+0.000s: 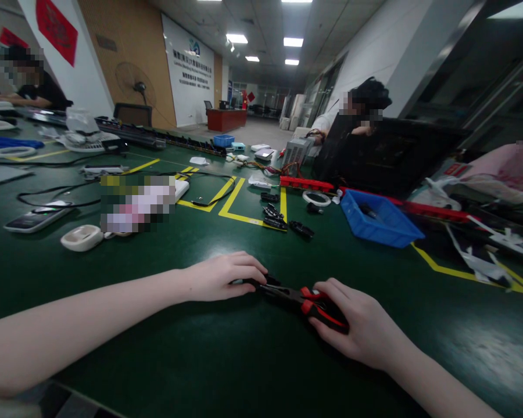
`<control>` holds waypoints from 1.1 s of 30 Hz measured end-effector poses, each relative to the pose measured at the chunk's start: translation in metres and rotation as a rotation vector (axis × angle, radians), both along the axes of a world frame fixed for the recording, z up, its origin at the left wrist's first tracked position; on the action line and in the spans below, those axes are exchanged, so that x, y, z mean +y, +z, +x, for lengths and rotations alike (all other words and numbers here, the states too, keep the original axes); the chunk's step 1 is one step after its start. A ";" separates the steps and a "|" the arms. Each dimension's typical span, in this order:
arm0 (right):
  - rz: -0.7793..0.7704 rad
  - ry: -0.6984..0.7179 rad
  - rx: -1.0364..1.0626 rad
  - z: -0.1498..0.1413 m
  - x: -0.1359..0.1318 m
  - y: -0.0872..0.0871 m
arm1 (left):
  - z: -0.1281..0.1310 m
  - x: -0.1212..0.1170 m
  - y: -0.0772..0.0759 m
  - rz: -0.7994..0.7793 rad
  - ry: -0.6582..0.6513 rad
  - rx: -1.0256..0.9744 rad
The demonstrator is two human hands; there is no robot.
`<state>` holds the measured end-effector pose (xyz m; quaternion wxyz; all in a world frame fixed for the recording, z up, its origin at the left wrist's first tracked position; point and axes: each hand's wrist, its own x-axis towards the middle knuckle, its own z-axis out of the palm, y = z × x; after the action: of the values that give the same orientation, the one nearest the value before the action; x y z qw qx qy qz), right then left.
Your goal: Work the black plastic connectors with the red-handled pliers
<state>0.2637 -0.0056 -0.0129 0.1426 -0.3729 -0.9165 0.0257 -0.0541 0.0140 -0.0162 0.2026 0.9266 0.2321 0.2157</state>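
My right hand (364, 319) is closed around the red and black handles of long-nose pliers (307, 301), whose jaws point left. My left hand (224, 277) pinches a small black part (272, 280) at the tips of the pliers. The fingers partly cover this part, and I cannot tell whether the jaws grip it or only touch it. Both hands are low over the green tabletop (178, 360). Beyond them, several small black pieces (274, 216) lie by a yellow tape outline (239, 216).
A blue plastic bin (381, 235) stands to the right, a white cable coil (316, 198) near it. On the left are a phone-like device (39, 217), a cream case (82, 238) and a black cable (61, 203). A person sits behind a large black panel (387, 151).
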 end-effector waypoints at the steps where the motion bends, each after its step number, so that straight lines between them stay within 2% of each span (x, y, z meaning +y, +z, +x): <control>1: -0.004 0.000 0.000 0.000 0.000 0.000 | 0.000 0.000 0.000 -0.002 0.001 0.001; 16: -0.002 0.003 -0.011 0.005 0.002 0.005 | 0.000 0.000 0.000 0.006 -0.005 0.015; 25: 0.058 0.004 -0.025 -0.005 -0.003 0.011 | 0.001 0.000 -0.001 0.010 -0.005 0.022; 33: 0.078 0.013 -0.028 -0.001 0.000 0.006 | 0.001 0.001 -0.001 0.008 -0.008 0.019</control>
<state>0.2627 -0.0058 -0.0064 0.1438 -0.3614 -0.9211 -0.0145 -0.0528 0.0145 -0.0173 0.1977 0.9302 0.2297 0.2070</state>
